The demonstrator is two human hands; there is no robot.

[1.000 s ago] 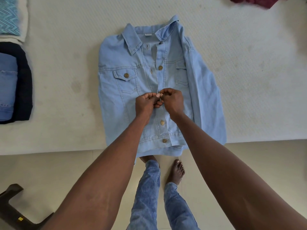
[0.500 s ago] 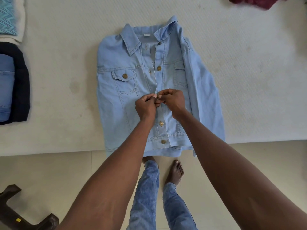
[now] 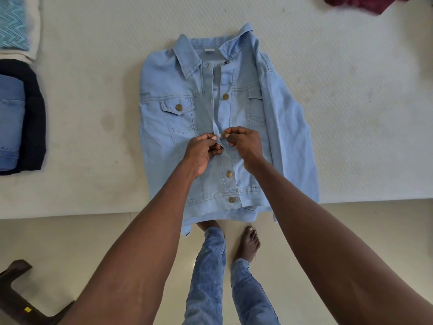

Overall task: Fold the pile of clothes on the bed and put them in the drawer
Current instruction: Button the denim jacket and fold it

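Both hands meet at the middle of the front placket of a light blue denim jacket (image 3: 164, 146). The left hand (image 3: 201, 151) has its fingers curled, pinching the edge of the left front panel just beside the opening. The right hand (image 3: 243, 143) is curled too, its thumb and forefinger pinching a brass button (image 3: 224, 135) on the facing panel, so that the two hands almost touch across the gap.

The jacket lies face up on the white bed (image 3: 93, 137), collar away from the person and hem toward them, with the hem hanging a little over the bed's near edge. Below the hands, two buttons near the hem appear fastened; above them the placket lies open up to the collar. One sleeve is folded down along the jacket's right side.

At the left edge of the bed lies a folded stack (image 3: 23, 118): a dark garment with a blue denim piece on top of it. Beyond that, at the far left corner, lies a blue zigzag-patterned cloth (image 3: 13, 22) on something white. A maroon garment (image 3: 365, 3) lies crumpled at the far right edge of the bed, well apart from the jacket.

On the pale floor beside the bed stand the person's bare feet and jeans-clad legs, and a dark wooden piece of furniture (image 3: 18, 299) shows in the lower left corner.
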